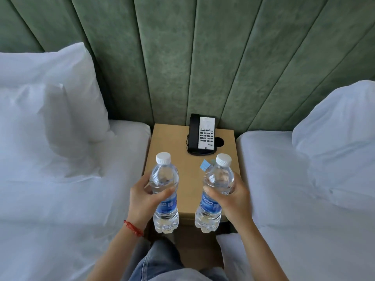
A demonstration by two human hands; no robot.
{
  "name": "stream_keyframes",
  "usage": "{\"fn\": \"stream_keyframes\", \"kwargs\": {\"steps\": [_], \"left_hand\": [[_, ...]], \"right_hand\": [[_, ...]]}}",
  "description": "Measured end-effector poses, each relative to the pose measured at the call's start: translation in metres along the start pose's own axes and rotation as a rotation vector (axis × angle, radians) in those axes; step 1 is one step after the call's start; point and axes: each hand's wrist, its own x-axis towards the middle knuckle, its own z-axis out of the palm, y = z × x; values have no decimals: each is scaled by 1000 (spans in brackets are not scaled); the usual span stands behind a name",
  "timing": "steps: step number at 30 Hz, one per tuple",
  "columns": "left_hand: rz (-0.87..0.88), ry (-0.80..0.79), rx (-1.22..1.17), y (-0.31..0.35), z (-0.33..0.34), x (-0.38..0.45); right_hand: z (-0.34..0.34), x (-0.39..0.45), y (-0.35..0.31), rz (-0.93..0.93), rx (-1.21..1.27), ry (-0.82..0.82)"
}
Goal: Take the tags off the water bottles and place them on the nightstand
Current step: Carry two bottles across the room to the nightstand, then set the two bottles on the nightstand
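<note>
My left hand (145,197) grips a clear water bottle (164,179) with a white cap and blue label, held upright over the front of the tan nightstand (168,138). In my right hand (236,196) is a second, matching bottle (218,179), also upright and gripped round its middle. A small blue tag (204,165) sticks out to the left from the neck of the right bottle. No tag shows on the left bottle. Both bottles hang in the air above the nightstand's front edge.
A black and white desk phone (203,134) sits at the back of the nightstand beside a round cable hole (219,141). White beds with pillows (50,110) flank it left and right (334,142). A green padded headboard (182,47) rises behind.
</note>
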Motion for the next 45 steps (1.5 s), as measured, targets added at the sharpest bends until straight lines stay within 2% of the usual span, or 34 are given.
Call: {"fn": "stream_keyframes", "kwargs": {"steps": [8, 13, 18, 30, 45], "left_hand": [[-53, -105, 109, -20, -14, 95], [-128, -100, 181, -42, -16, 136], [-196, -87, 271, -72, -9, 164], [-273, -53, 373, -133, 6, 201], [-335, 3, 386, -165, 17, 199]], "right_hand": [[59, 64, 19, 97, -23, -18], [80, 100, 35, 172, -54, -31], [92, 128, 53, 163, -116, -60], [112, 172, 113, 269, -132, -136], [121, 183, 156, 277, -120, -96]]}}
